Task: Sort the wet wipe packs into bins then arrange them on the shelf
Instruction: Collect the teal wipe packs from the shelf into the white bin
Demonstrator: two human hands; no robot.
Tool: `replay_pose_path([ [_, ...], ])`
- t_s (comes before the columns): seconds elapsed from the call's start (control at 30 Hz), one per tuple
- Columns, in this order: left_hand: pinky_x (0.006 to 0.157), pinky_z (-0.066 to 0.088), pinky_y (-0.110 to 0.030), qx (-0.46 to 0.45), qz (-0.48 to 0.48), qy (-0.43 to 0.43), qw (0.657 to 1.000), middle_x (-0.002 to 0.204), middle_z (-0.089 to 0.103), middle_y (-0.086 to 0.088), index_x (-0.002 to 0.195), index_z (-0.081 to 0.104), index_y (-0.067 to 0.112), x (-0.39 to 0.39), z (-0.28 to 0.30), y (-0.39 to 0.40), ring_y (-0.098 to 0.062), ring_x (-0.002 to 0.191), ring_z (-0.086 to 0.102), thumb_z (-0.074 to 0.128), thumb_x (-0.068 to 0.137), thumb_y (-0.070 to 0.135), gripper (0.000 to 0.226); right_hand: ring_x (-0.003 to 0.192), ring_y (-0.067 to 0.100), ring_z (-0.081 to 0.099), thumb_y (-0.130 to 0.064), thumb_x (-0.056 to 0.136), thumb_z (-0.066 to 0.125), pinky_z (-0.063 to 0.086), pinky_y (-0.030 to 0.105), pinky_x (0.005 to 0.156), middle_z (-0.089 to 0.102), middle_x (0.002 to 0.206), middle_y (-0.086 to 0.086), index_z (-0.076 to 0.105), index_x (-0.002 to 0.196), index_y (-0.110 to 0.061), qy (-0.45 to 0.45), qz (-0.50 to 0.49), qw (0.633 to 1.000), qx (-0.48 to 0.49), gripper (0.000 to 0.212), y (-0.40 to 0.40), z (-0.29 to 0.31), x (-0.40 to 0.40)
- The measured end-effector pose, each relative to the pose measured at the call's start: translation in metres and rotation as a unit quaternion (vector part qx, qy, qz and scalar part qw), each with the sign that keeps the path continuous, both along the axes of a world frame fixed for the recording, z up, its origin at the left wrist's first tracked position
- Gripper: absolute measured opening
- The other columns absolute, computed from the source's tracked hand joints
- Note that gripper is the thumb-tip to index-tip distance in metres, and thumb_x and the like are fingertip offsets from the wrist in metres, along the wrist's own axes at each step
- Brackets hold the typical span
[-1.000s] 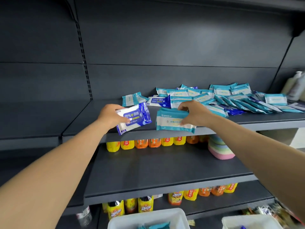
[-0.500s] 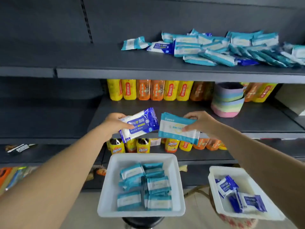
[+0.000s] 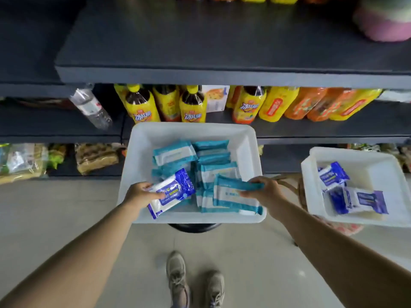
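At frame centre my left hand (image 3: 139, 194) pinches the blue alcohol pack (image 3: 171, 192) over the teal-filled bin (image 3: 142, 138) while my right hand (image 3: 263, 192) grips a teal pack (image 3: 235, 196), apparently still held, so releasing both here would missort blue instead of into the right-side bin (image 3: 315, 156).

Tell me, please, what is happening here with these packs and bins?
A person is sorting wipe packs. The left hand holds a dark blue pack and the right hand a teal pack, both over the middle bin, which holds teal packs. The right bin holds dark blue ones.
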State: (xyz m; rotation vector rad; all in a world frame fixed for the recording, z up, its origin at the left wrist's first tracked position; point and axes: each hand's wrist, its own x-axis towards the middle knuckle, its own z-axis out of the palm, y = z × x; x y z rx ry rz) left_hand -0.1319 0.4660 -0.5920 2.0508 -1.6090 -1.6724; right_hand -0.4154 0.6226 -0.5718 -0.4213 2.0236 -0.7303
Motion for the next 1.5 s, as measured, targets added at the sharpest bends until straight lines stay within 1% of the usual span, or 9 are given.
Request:
replay_pose_path([
  [0.13, 0.068, 0.041, -0.032, 0.005, -0.011, -0.004, 1.000, 0.079, 0.063, -0.015, 0.070, 0.062, 0.013, 0.001, -0.059, -0.018, -0.023, 0.073, 0.055, 0.086, 0.054, 0.017, 0.029, 0.074, 0.018, 0.058, -0.004, 0.064, 0.085, 0.056, 0.029, 0.070, 0.061, 0.084, 0.001, 0.063, 0.101, -0.009, -0.044, -0.030, 0.998, 0.015, 0.043, -0.013, -0.067, 0.014],
  [0.23, 0.065, 0.043, -0.030, 0.015, -0.020, -0.018, 1.000, 0.085, 0.064, -0.014, 0.084, 0.065, 0.006, -0.004, -0.092, -0.033, -0.025, 0.075, 0.058, 0.081, 0.069, 0.006, 0.022, 0.092, 0.028, 0.063, -0.004, 0.065, 0.083, 0.055, 0.043, 0.085, 0.065, 0.098, 0.008, 0.063, 0.101, -0.008, -0.046, -0.022, 0.999, 0.019, 0.042, -0.021, -0.100, 0.020],
  [0.3, 0.066, 0.046, -0.031, 0.003, -0.035, -0.045, 0.998, 0.085, 0.066, -0.014, 0.088, 0.066, 0.006, -0.008, -0.105, -0.038, -0.025, 0.074, 0.060, 0.081, 0.070, 0.010, 0.024, 0.092, 0.027, 0.064, -0.006, 0.066, 0.083, 0.057, 0.040, 0.080, 0.066, 0.101, 0.008, 0.063, 0.102, -0.010, -0.033, -0.020, 0.999, 0.015, 0.041, -0.024, -0.109, 0.023],
  [0.47, 0.049, 0.033, -0.025, -0.013, -0.062, -0.094, 0.993, 0.076, 0.060, -0.008, 0.062, 0.052, 0.013, -0.011, -0.119, -0.040, -0.022, 0.070, 0.054, 0.081, 0.071, 0.019, 0.031, 0.085, 0.023, 0.064, -0.006, 0.068, 0.081, 0.058, 0.037, 0.071, 0.066, 0.096, 0.003, 0.061, 0.097, -0.015, -0.001, -0.039, 0.999, 0.012, 0.037, -0.026, -0.108, 0.026],
  [0.77, 0.050, 0.036, -0.025, -0.034, -0.090, -0.117, 0.988, 0.086, 0.062, -0.009, 0.082, 0.061, 0.010, -0.013, -0.120, -0.040, -0.022, 0.073, 0.055, 0.080, 0.073, 0.023, 0.025, 0.087, 0.022, 0.067, -0.009, 0.069, 0.080, 0.058, 0.038, 0.074, 0.069, 0.095, 0.000, 0.062, 0.101, -0.016, 0.005, -0.072, 0.997, 0.018, 0.037, -0.030, -0.111, 0.031],
  [0.9, 0.067, 0.045, -0.030, -0.053, -0.142, -0.121, 0.981, 0.088, 0.064, -0.006, 0.089, 0.062, 0.014, -0.011, -0.116, -0.040, -0.026, 0.079, 0.061, 0.077, 0.077, 0.026, 0.022, 0.090, 0.019, 0.063, -0.017, 0.070, 0.080, 0.057, 0.034, 0.072, 0.066, 0.099, -0.002, 0.058, 0.101, -0.018, 0.068, -0.031, 0.997, 0.027, 0.039, -0.030, -0.106, 0.031],
  [1.03, 0.065, 0.046, -0.030, -0.090, -0.210, -0.147, 0.962, 0.096, 0.068, -0.005, 0.099, 0.063, 0.013, -0.010, -0.108, -0.041, -0.023, 0.078, 0.061, 0.073, 0.080, 0.031, 0.029, 0.096, 0.020, 0.058, -0.024, 0.071, 0.080, 0.055, 0.029, 0.068, 0.059, 0.107, 0.001, 0.049, 0.108, -0.019, 0.145, 0.016, 0.988, 0.047, 0.048, -0.028, -0.099, 0.033],
  [1.27, 0.064, 0.043, -0.029, -0.140, -0.254, -0.152, 0.945, 0.111, 0.064, -0.002, 0.109, 0.059, 0.012, -0.015, -0.067, -0.037, -0.014, 0.085, 0.057, 0.065, 0.085, 0.040, 0.037, 0.088, 0.015, 0.051, -0.023, 0.079, 0.073, 0.033, 0.014, 0.047, 0.054, 0.109, 0.002, 0.051, 0.109, -0.016, 0.210, 0.051, 0.976, 0.029, 0.038, -0.027, -0.067, 0.026],
  [1.5, 0.084, 0.045, -0.032, -0.230, -0.278, -0.139, 0.922, 0.121, 0.058, -0.006, 0.114, 0.060, 0.014, -0.029, 0.031, -0.031, -0.021, 0.106, 0.057, 0.066, 0.084, 0.035, 0.037, 0.112, 0.020, 0.047, -0.030, 0.080, 0.072, 0.044, 0.032, 0.089, 0.051, 0.123, 0.003, 0.051, 0.120, -0.019, 0.296, 0.194, 0.935, -0.020, 0.047, -0.030, 0.028, 0.011],
])
